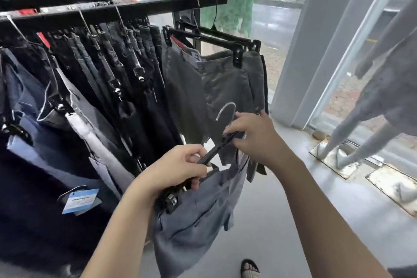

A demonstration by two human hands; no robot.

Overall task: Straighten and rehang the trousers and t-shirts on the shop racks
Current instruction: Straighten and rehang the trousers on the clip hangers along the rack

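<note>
Grey-blue trousers [191,221]; left hand [178,169], right hand [255,135], fingers [191,148] tight around slim black plastic hanger [217,148].

Black rack [126,10]: dark trousers [108,56] hung packed along rail; grey trousers [225,79] at rack's right end. Grey floor [282,198] below rack; mannequin base [334,160] right of rack.
</note>
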